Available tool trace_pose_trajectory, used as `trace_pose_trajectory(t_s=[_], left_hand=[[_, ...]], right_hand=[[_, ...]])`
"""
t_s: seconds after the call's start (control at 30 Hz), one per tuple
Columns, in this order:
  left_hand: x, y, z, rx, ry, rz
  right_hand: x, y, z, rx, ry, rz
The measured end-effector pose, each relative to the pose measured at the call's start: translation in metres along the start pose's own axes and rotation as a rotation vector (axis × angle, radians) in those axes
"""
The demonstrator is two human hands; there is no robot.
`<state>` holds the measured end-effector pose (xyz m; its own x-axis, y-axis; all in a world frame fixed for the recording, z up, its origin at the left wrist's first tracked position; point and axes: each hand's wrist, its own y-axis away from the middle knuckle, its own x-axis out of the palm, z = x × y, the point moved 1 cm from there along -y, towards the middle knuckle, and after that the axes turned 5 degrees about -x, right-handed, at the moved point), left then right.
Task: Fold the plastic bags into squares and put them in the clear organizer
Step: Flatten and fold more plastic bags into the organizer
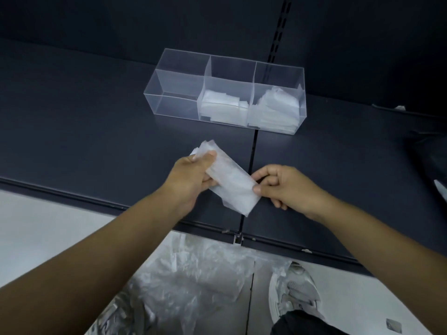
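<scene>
Mid-fold here: left hand (193,174) and right hand (278,187) each pinch an end of the bag strip (229,182), just in front of the organizer (179,102). Probably needs one more fold to square it.

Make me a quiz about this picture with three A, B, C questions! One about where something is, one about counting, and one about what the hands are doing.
1. Which compartment of the clear organizer holds no bags? A left B middle C right
2. How many compartments has it? A two B three C five
3. The long folded bag is: A tucked in the organizer B pinched by both hands C dropped on the floor

Answers:
1 A: only the middle and right compartments hold white stacks.
2 B: two dividers split it in three.
3 B: the left hand and right hand grip its ends.
</scene>
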<state>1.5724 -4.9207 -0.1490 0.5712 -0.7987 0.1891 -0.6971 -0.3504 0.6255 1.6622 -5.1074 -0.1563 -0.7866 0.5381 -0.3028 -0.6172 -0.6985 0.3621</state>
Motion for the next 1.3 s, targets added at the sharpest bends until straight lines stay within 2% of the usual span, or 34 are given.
trace_pose_trajectory(t_s=[0.13, 0.23, 0.27, 0.33, 0.37, 0.4, 0.43, 0.5, 0.53, 0.63, 0.73, 0.83, 0.9, 1.0, 1.07, 1.2, 1.27, 1.3], left_hand=[[-0.02, -0.019, 0.001, 0.01, -0.061, -0.189], [-0.031, -0.025, -0.005, 0.121, -0.135, -0.318], [-0.034, -0.022, -0.006, 0.215, -0.254, -0.388], [-0.032, -0.006, -0.006, 0.549, -0.628, -0.516], [-0.025, 0.005, -0.002, 0.756, -0.791, -0.487], [-0.016, 0.016, 0.006, 0.905, -0.923, -0.367], [-0.006, 0.026, 0.019, 0.969, -1.034, -0.198], [0.01, 0.04, 0.045, 0.904, -1.22, 0.067], [0.014, 0.043, 0.055, 0.847, -1.281, 0.117], [0.011, 0.042, 0.065, 0.813, -1.301, 0.052], [0.008, 0.046, 0.059, 0.877, -1.071, -0.032], [0.002, 0.044, 0.051, 0.693, -0.843, 0.067], [-0.002, 0.04, 0.045, 0.561, -0.752, 0.134], [-0.004, 0.034, 0.034, 0.414, -0.656, 0.152], [-0.006, 0.028, 0.03, 0.308, -0.561, 0.144], [-0.006, 0.016, 0.022, 0.075, -0.287, 0.128], [-0.007, 0.013, 0.018, 0.057, -0.211, 0.035], [-0.009, 0.011, 0.016, 0.102, -0.232, -0.056]], right_hand=[[0.003, -0.005, 0.001, 0.046, 0.023, -0.079], [0.005, -0.007, 0.001, 0.082, 0.022, -0.111], [0.005, -0.008, 0.001, 0.088, 0.025, -0.115], [0.005, -0.008, 0.002, 0.099, 0.029, -0.114], [0.005, -0.008, 0.003, 0.107, 0.026, -0.111], [0.005, -0.008, 0.004, 0.113, 0.021, -0.108], [0.004, -0.008, 0.006, 0.121, 0.016, -0.106], [0.004, -0.007, 0.009, 0.152, -0.008, -0.098], [0.004, -0.006, 0.012, 0.179, -0.032, -0.091], [0.002, 0.002, 0.019, 0.26, -0.18, -0.071], [-0.003, 0.014, 0.03, 0.206, -0.294, -0.023], [-0.016, 0.019, 0.034, -0.024, -0.073, -0.006], [-0.02, 0.016, 0.033, -0.143, 0.015, 0.09], [-0.007, 0.004, 0.023, -0.123, -0.017, 0.242], [0.006, -0.005, 0.018, -0.086, -0.009, 0.204], [0.019, -0.018, 0.013, -0.005, 0.063, -0.039], [0.023, -0.023, 0.014, 0.027, 0.083, -0.096], [0.024, -0.025, 0.015, 0.04, 0.09, -0.108]])
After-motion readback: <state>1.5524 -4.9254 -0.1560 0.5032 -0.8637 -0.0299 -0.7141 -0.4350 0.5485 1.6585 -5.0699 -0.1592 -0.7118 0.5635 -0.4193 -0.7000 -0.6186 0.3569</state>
